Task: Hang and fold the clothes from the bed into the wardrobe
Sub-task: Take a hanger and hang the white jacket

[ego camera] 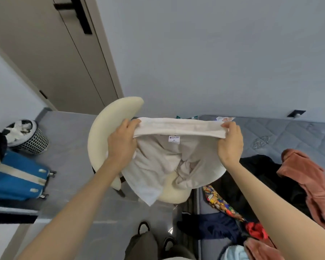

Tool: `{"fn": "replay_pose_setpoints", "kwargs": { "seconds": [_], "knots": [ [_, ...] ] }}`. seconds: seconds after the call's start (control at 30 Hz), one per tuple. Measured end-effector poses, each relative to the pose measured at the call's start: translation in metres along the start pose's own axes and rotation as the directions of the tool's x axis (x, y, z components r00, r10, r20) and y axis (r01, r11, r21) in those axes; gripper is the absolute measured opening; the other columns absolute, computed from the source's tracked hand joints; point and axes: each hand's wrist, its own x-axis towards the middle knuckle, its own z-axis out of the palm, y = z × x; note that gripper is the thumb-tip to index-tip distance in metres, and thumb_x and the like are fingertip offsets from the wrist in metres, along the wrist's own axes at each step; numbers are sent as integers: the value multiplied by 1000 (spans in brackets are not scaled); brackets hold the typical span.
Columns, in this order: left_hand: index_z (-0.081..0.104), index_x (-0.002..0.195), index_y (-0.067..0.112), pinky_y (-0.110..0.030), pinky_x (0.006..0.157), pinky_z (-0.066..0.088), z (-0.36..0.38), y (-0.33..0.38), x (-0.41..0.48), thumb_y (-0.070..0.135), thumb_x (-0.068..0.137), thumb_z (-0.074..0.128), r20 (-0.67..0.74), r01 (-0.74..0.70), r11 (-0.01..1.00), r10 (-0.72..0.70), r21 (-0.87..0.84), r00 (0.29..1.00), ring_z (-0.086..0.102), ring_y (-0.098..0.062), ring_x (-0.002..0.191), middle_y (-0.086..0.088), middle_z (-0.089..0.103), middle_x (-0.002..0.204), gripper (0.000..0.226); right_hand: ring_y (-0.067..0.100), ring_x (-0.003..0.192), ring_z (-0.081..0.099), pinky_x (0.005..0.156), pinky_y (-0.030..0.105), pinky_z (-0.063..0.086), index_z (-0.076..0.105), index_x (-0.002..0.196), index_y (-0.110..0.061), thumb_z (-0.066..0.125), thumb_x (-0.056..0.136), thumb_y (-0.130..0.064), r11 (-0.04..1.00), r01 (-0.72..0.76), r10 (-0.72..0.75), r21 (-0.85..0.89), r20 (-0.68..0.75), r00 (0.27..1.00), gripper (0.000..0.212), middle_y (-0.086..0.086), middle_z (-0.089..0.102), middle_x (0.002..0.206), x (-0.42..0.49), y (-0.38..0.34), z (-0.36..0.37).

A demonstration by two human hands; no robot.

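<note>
Bedside, above cream chair [109, 117]: left hand [123, 141] and right hand [230, 142] pinch beige trousers [167, 158] waistband taut, likely squaring it for folding; bed [298, 132] pile waits

I hold a cream garment [165, 158] up by its band, pulled taut between my left grip [122, 145] and right grip [230, 145]. Its XL label [174, 139] shows and the rest hangs crumpled. On the bed [298, 132] lie a black garment [261, 171], a pink garment [311, 177], a patterned cloth [219, 201] and a navy garment [214, 226].
</note>
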Motion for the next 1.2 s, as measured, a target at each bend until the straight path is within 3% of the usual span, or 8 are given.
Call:
{"fn": "replay_pose_setpoints", "kwargs": {
  "seconds": [0.17,0.27,0.37,0.53,0.73,0.93,1.07,1.2],
  "knots": [
    [52,129,18,-40,63,40,-64,20,-14,-8,81,45,-136,96,995,-97,-12,986,49,-29,91,-10,42,110,55,8,91,56,82,32,46,57,110,-23,46,86,0,901,82,27,427,-243,970,35,-12,59,112,-6,-72,-70],
    [52,128,19,-40,62,38,-108,32,-12,-11,78,46,-300,117,989,-140,-93,944,47,-29,76,-9,41,112,59,-5,78,53,73,22,46,55,97,-31,49,85,-9,781,211,63,588,-409,910,26,-19,60,93,-10,-121,-117],
    [52,125,21,-40,66,37,-145,40,-13,-7,82,45,-353,171,964,-234,-201,906,43,-30,69,-9,42,112,52,1,81,55,66,17,38,51,94,-35,46,84,-17,822,227,10,522,-412,911,21,-16,59,90,-25,-148,-151],
    [61,117,18,-38,70,37,-170,33,-67,-4,88,38,-140,149,965,-181,-214,973,46,-31,77,-10,42,109,43,40,102,57,76,38,41,59,110,-7,41,87,-3,998,-59,58,35,12,998,29,22,63,109,-78,-133,-177],
    [68,100,17,-15,70,30,-189,44,-122,-15,70,40,-445,-111,861,-143,-497,884,46,-7,82,0,50,108,53,28,72,53,63,37,39,47,103,-14,35,73,6,934,104,65,341,-451,890,38,-1,55,80,-162,-138,-187],
    [69,103,16,-22,65,24,-173,39,-136,-13,72,38,-273,-86,917,-26,-389,962,54,-22,92,-1,66,102,52,32,83,53,65,38,39,40,100,-15,36,90,-8,934,-207,255,292,-137,957,13,11,56,94,-181,-121,-188],
    [66,108,22,-27,70,29,-149,26,-127,-10,73,41,-228,-89,940,12,-330,974,57,-29,101,-1,65,113,54,32,82,54,67,40,41,37,98,-17,37,87,-7,921,-281,337,271,-189,922,14,9,55,88,-182,-108,-171],
    [50,128,25,-39,75,37,-126,12,-97,9,84,45,-67,3,999,-6,-53,998,55,-38,102,-6,54,125,47,32,83,55,70,44,45,37,99,-19,37,89,-7,900,-267,371,343,-286,883,15,4,53,84,-157,-104,-159]
  ]
}}
